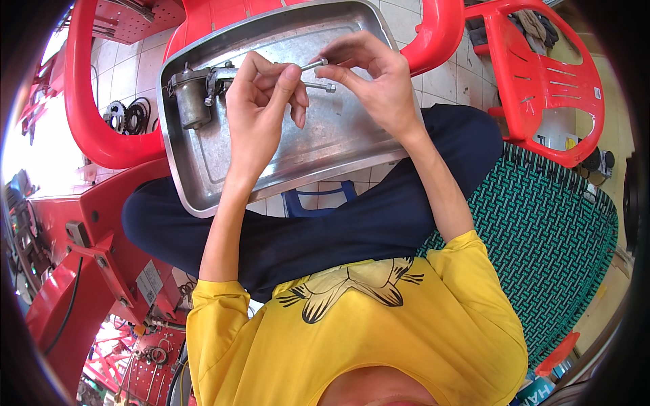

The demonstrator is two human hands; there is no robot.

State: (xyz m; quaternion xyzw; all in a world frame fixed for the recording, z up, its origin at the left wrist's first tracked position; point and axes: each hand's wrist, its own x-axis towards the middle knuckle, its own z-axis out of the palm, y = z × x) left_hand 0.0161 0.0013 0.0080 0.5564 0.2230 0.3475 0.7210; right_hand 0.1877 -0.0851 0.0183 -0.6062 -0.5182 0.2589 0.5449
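Note:
A slim silver bolt is held level over a metal tray. My left hand pinches its left part between thumb and fingers. My right hand has its thumb and fingertips closed around the bolt's right end. Just below, a second bolt with a hex head sticks out from behind my left fingers; whether that hand holds it or it lies in the tray, I cannot tell. Left of my left hand, a metal part like a carburetor, with a rounded cup, sits in the tray, partly hidden by my fingers.
The tray rests on a red plastic chair in front of my crossed legs. Another red chair stands at the far right, beside a green-black woven seat. Red machinery is on the left, with sprockets on the tiled floor.

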